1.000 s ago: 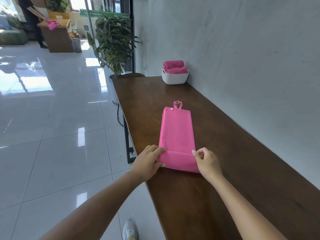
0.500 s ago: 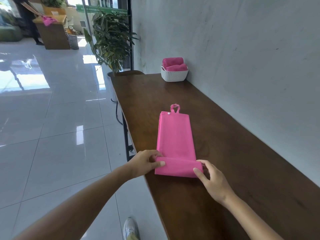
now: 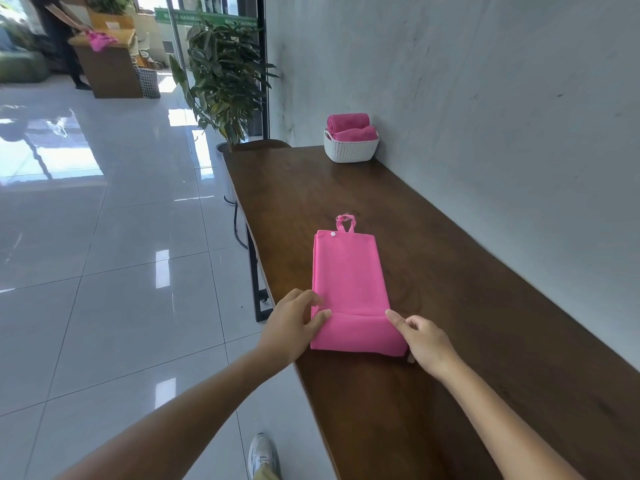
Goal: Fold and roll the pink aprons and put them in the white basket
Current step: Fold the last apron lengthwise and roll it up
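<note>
On the dark brown wooden counter (image 3: 485,306), just ahead of you, the folded pink fabric apron (image 3: 348,271) lay as a long narrow strip running away from you. Its hanging loop (image 3: 345,223) and white snap button (image 3: 333,234) were at the far end. The near end was turned over into a first flat roll (image 3: 356,332), and you had it by both ends. Your left hand (image 3: 294,327) pinched the left end with its fingers curled over the fold. Your right hand (image 3: 424,341) pinched the right end, forefinger laid on top and thumb tucked beneath. The white perforated plastic basket (image 3: 349,150) stood well apart at the far end of the counter, close to the grey wall (image 3: 485,116), with two rolled pink aprons (image 3: 349,126) heaped in it.

The main risk, as I judged it, was a crooked roll. If one hand had led the other, the turns would have run off to one side and come out as a cone. The strip's left side lay near the counter's edge, so a leftward drift could have carried cloth over it. The stacked layers along that side could also have slid apart under loose pressure. Thin fabric like this would probably spring open if you had released one end during the carry. With the basket piled above its rim, another roll set on top could have tumbled off.
</note>
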The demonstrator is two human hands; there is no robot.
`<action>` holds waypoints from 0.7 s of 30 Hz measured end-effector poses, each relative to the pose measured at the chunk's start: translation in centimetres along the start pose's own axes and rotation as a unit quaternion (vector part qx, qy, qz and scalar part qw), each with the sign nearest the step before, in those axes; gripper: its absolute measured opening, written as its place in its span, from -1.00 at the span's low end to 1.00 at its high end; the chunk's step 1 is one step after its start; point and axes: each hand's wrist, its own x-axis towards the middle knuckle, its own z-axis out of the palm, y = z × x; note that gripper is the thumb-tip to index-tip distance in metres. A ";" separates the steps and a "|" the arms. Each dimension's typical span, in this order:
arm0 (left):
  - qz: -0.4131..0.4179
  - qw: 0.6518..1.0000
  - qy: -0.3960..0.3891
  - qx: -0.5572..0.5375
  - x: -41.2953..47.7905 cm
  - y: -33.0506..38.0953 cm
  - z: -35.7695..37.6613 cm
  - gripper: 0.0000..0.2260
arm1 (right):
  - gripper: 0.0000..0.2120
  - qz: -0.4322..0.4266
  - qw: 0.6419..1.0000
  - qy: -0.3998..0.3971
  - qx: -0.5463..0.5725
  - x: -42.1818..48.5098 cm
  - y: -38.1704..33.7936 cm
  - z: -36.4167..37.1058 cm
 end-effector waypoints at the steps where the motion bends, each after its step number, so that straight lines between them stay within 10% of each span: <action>1: 0.016 1.000 0.012 -0.002 -0.1 -0.1 0.1 -0.75 | -0.40 0.008 1.000 0.009 0.003 0.4 -0.1 0.0; 9: 0.182 0.968 0.044 0.168 -1.5 -0.8 1.2 -0.55 | -0.58 0.019 0.997 0.053 -0.043 3.5 -2.4 -0.2; 21: 0.179 0.956 0.017 0.232 1.3 -0.4 1.1 -0.51 | -0.68 -0.111 0.982 0.107 -0.110 2.6 -2.2 0.7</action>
